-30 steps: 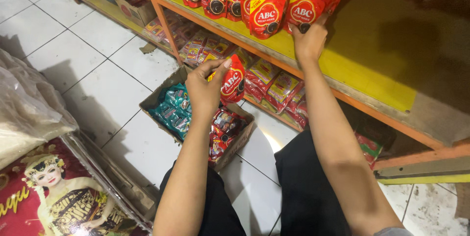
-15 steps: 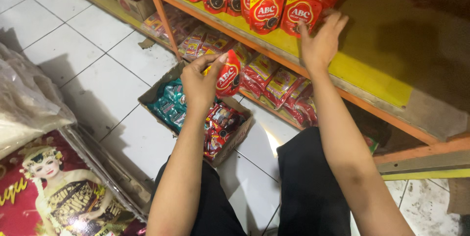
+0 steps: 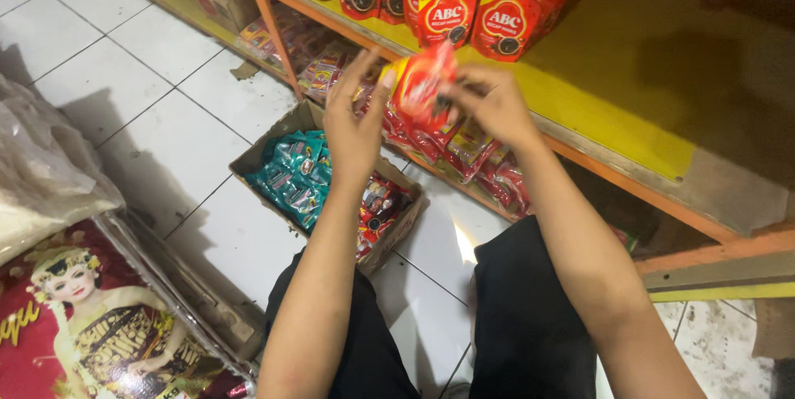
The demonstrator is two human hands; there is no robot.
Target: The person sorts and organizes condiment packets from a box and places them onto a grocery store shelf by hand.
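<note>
Pouch: 1 red pouch, held up in front of the shelf edge, between both hands, blurred by motion.
Left hand: fingers spread and nearly straight, palm against the left side of the pouch; it supports more than it grips.
Right hand: fingers curled, pinching the right side of the pouch near its middle.
Shelf: yellow board on an orange frame; a row of red pouches stands upright at the back left, bare board to the right of them.
Lower shelf: more flat packets lie under the yellow board, partly hidden by the arms.
Box: open carton on the white tile floor, just under the left forearm; teal packets on the left, red ones on the right.
Handling advice: I judge the pouch is soft, so it is better to hold it with 2 hands at the sides, keep it upright, and not squeeze the middle.
Left corner: a clear sack and a printed red bag.
</note>
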